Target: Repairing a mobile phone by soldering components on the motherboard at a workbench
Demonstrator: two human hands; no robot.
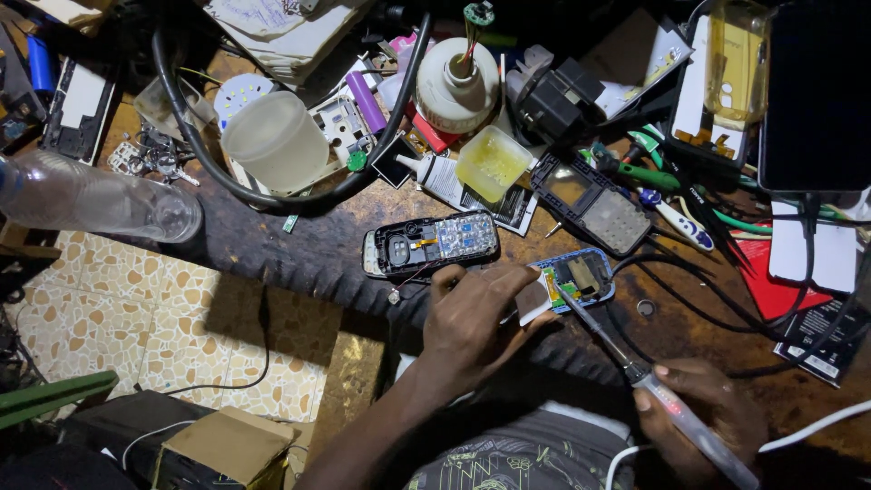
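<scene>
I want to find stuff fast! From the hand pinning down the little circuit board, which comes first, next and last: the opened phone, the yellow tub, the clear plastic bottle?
From the left hand:
1. Opened phone, just above it on the bench.
2. Yellow tub, farther up, mid-bench.
3. Clear plastic bottle, far off at the left edge.

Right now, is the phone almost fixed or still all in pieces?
Still in pieces. Done: the phone is opened, its body and keypad frame lie apart on the bench. In hand: the left hand steadies the small circuit board while the right hand touches a soldering iron to it. Left: nothing is put back together yet.
</scene>
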